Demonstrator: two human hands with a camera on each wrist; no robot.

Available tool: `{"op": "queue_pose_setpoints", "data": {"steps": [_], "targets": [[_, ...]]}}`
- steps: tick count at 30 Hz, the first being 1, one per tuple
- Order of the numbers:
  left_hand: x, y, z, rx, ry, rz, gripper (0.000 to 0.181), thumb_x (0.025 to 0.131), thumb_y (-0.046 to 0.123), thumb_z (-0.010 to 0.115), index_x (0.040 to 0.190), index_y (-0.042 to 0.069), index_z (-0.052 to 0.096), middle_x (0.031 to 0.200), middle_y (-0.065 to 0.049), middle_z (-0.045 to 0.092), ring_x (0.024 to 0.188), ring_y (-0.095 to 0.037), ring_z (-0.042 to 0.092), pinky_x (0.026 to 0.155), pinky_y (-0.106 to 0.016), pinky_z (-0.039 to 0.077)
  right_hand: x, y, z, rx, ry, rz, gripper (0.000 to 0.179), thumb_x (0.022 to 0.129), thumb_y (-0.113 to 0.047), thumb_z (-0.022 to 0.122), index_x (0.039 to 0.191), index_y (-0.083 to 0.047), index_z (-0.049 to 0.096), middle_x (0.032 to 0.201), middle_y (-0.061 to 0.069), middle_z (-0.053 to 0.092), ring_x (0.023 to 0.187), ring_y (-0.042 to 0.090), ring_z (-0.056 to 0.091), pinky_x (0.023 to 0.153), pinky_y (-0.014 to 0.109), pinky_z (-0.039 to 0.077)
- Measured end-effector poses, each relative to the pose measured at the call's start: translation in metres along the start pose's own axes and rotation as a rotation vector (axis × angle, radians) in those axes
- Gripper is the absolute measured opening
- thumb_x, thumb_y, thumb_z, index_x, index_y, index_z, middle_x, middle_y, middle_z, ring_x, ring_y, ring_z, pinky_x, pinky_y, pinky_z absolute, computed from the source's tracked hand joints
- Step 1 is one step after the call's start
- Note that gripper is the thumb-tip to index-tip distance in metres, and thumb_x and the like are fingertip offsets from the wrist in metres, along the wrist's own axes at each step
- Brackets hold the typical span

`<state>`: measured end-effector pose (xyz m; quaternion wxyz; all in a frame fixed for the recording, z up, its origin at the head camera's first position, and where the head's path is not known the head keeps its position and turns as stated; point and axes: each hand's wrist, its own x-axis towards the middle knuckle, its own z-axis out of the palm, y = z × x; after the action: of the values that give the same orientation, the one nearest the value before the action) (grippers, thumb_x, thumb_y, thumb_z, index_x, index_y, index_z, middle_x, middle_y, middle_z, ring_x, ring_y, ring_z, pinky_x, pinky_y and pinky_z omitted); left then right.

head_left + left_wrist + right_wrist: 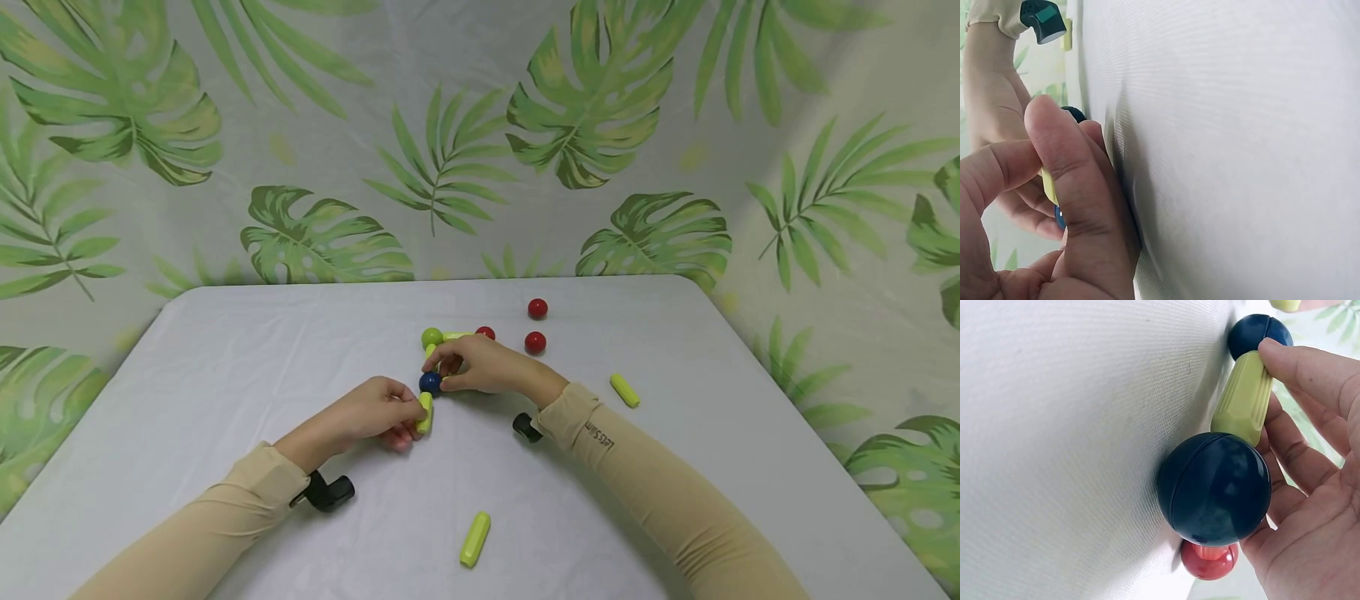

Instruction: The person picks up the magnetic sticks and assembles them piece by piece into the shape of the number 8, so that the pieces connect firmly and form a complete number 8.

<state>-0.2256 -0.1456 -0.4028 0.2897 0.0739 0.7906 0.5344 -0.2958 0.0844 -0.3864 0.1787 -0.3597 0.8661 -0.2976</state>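
Observation:
In the head view my left hand (375, 410) pinches a yellow-green stick (425, 414) between thumb and fingers, its far end right at a blue ball (430, 382). My right hand (486, 363) grips that ball, thumb on one side and fingers on the other. The right wrist view shows the thumb tip where the far blue ball (1249, 334) meets another yellow-green stick (1241, 400). That stick joins a nearer blue ball (1213, 490), mostly hidden by the hand from above. Mostly covered by left fingers is the held stick (1049, 185) in the left wrist view.
A green ball (432, 337) has a stick (456, 337) running toward a red ball (485, 332) behind my right hand. Two loose red balls (537, 309) lie farther back. Single yellow-green sticks lie at the right (624, 390) and near the front (475, 540).

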Motion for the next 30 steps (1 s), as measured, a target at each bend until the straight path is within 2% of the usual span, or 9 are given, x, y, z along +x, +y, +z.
{"op": "queue_pose_setpoints", "data": {"steps": [16,23,30], "targets": [[0.009,0.004,0.007,-0.074,-0.027,-0.019,0.014,0.100,0.013,0.066,0.099,-0.001,0.068,0.081,-0.008,0.076,0.061,-0.007,0.068,0.062,-0.019,0.059,0.000,0.001,0.001,0.006,-0.004,0.013,0.026,0.101,-0.010,0.075,0.127,-0.013,0.074,0.110,0.002,0.076,0.103,0.012,0.069,0.103,0.033,0.057],[0.012,0.004,0.007,-0.093,-0.043,-0.038,0.015,0.101,0.014,0.066,0.098,-0.001,0.069,0.080,-0.007,0.075,0.061,-0.007,0.068,0.062,-0.018,0.058,0.001,0.001,0.000,-0.002,-0.001,0.019,0.027,0.101,-0.011,0.076,0.128,-0.013,0.074,0.110,0.002,0.076,0.104,0.013,0.068,0.101,0.029,0.056],[0.011,0.002,0.005,-0.129,-0.055,-0.030,0.017,0.103,0.014,0.065,0.096,0.000,0.071,0.079,-0.007,0.075,0.061,-0.007,0.068,0.062,-0.019,0.059,0.002,0.002,0.001,-0.002,-0.001,0.026,0.028,0.100,-0.011,0.077,0.128,-0.014,0.074,0.110,0.001,0.076,0.103,0.013,0.068,0.100,0.028,0.056]]}}
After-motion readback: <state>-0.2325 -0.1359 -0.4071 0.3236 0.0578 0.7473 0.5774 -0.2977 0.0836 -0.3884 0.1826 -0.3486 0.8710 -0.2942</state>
